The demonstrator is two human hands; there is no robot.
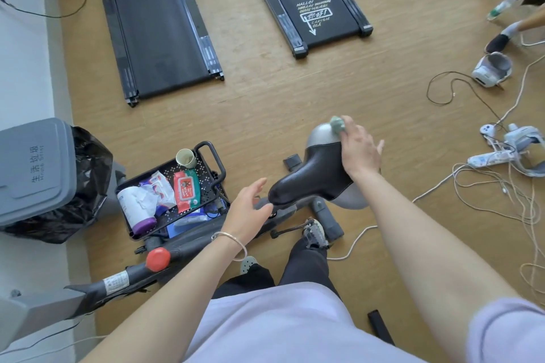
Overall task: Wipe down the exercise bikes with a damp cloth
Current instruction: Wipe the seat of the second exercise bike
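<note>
Right hand [358, 150], I see, grips the balled grey-green cloth [337, 124] on the silver rear of the black padded bike saddle [318, 174]; left hand [249, 209] open, loose, beside its nose. Black mesh cart of wipes [218, 160] just left, white cables [433, 188] right

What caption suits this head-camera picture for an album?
Right hand holds a green cloth against the rear of a bike saddle; left hand hovers open by its nose.
</note>
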